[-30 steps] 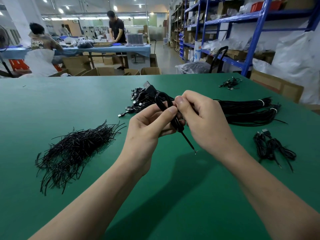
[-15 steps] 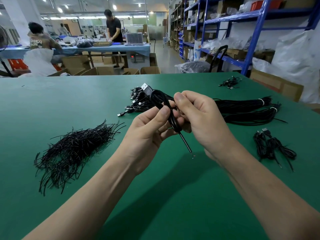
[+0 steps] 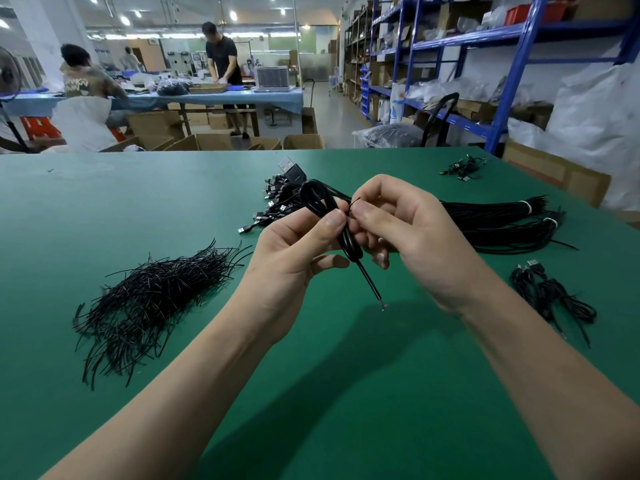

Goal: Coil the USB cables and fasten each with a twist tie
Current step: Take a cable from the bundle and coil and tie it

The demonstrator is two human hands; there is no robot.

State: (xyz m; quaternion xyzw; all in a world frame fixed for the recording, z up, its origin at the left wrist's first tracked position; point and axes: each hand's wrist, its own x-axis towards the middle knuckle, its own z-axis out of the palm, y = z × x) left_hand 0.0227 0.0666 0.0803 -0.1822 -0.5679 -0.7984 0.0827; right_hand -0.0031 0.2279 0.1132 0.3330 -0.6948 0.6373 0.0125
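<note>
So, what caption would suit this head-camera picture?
Left hand holds a coiled black USB cable; right hand pinches its thin black twist tie.

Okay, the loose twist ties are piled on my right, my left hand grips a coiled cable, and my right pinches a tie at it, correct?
Not quite: the head view shows the pile of loose twist ties on your left, not right. Otherwise yes: your left hand grips the coiled cable and your right hand pinches a tie at it.
</note>
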